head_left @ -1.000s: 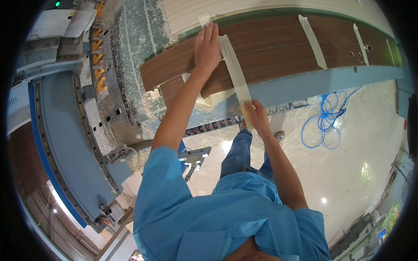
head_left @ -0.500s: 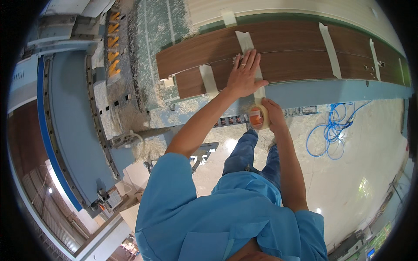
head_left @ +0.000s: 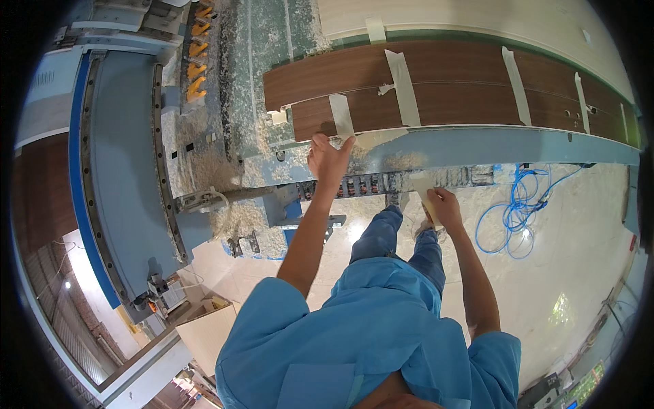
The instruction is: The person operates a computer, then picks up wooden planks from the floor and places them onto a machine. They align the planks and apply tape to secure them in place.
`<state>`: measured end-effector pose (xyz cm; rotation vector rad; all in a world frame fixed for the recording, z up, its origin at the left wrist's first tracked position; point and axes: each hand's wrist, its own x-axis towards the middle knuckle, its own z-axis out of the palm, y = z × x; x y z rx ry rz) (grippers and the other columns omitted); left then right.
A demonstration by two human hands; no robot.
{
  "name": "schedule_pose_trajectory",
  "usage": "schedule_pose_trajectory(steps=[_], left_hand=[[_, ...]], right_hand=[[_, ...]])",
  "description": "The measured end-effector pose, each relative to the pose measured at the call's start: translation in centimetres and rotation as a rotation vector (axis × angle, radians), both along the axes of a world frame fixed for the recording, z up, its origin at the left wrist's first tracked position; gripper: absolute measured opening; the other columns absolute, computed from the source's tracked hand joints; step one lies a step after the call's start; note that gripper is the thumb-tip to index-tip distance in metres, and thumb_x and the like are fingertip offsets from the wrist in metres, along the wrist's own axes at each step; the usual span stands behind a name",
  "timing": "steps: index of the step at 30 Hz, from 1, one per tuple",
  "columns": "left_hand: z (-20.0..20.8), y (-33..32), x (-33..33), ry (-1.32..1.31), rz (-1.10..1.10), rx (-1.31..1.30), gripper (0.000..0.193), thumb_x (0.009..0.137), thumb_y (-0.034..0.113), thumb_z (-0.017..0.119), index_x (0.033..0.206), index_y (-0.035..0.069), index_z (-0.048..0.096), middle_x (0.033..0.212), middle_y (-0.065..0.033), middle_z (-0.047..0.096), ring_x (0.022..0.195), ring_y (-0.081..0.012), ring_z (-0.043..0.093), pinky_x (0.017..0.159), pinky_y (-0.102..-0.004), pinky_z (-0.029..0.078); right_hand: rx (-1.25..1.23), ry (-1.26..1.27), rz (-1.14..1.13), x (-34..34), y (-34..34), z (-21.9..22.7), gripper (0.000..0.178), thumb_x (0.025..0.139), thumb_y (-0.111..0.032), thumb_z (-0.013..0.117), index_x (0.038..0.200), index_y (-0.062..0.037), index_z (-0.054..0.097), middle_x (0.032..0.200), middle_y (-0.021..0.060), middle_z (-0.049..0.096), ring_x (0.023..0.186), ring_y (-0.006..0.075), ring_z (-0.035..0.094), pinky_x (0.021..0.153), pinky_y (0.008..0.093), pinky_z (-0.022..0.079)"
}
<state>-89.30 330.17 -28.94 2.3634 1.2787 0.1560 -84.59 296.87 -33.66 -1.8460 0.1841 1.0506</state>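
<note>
Two long dark brown wood-grain boards (head_left: 470, 102) lie side by side on the machine bed, with pale masking tape strips stuck across their seam. My left hand (head_left: 328, 162) is at the near edge of the closer board, thumb and forefinger apart, by the lower end of a short tape strip (head_left: 341, 114). Nothing shows in it. A longer strip (head_left: 403, 88) runs over both boards to the right of that hand. My right hand (head_left: 446, 208) grips a roll of masking tape (head_left: 426, 203) below the bed edge; a loose end sticks up from it.
Wood shavings cover the green bed (head_left: 262, 82) and its blue frame (head_left: 490, 144). A blue-grey machine beam (head_left: 122, 170) stands at the left, near orange clamp-like parts (head_left: 197, 51). A coiled blue hose (head_left: 521, 211) lies on the floor at the right.
My left hand has left the long tape strip and moved left to the board's near edge. My right hand, with the roll, has moved down and right, away from the boards; the strip is now separate.
</note>
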Motion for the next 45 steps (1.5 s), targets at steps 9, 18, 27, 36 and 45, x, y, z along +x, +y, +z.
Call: schedule_pose_trajectory(steps=[9,18,27,36,45], left_hand=[[0.2,-0.1,2.4,0.148,-0.075,0.010,0.043,0.085,0.043,0.069,0.090,0.000,0.072,0.088,-0.0243,0.074,0.085,-0.0430,0.073,0.080,-0.0510,0.058],[-0.5,4.3,4.5,-0.032,-0.177,-0.440,0.027,0.078,0.026,0.066,0.075,0.001,0.074,0.070,-0.0159,0.073,0.069,-0.0268,0.073,0.070,-0.0340,0.058],[-3.5,0.3,2.6,-0.696,0.245,-0.716,0.023,0.080,0.013,0.070,0.065,-0.004,0.065,0.063,-0.0112,0.068,0.060,-0.0157,0.067,0.057,-0.0298,0.052],[-2.0,2.3,3.9,0.014,0.074,-0.256,0.043,0.087,0.044,0.066,0.078,0.002,0.074,0.062,-0.0077,0.070,0.061,-0.0185,0.071,0.062,-0.0345,0.056],[2.0,0.2,5.0,-0.035,-0.128,-0.058,0.038,0.089,0.042,0.064,0.086,0.005,0.074,0.084,-0.0188,0.073,0.083,-0.0397,0.071,0.075,-0.0494,0.055]], right_hand=[[-0.198,-0.259,0.078,-4.6,-3.1,1.1,0.040,0.094,-0.040,0.060,0.103,-0.0032,0.072,0.082,0.0193,0.072,0.074,0.0321,0.072,0.066,0.0432,0.055],[-0.277,-0.223,-0.098,-9.9,-10.6,-2.1,0.039,0.096,-0.039,0.058,0.100,-0.0031,0.072,0.082,0.0242,0.071,0.080,0.0397,0.071,0.073,0.0477,0.052],[0.066,-0.355,-0.423,-4.4,-9.4,4.5,0.032,0.103,-0.029,0.057,0.099,0.0013,0.068,0.074,0.0080,0.066,0.068,0.0186,0.066,0.061,0.0353,0.049],[-0.422,-1.135,0.254,12.6,7.1,7.5,0.065,0.087,-0.030,0.076,0.141,-0.0095,0.046,0.121,0.0210,0.064,0.092,0.0407,0.072,0.082,0.0489,0.057],[-0.672,-1.273,0.635,16.3,8.2,4.0,0.073,0.080,-0.036,0.083,0.136,-0.0114,0.043,0.113,0.0157,0.064,0.084,0.0354,0.074,0.073,0.0456,0.060]])
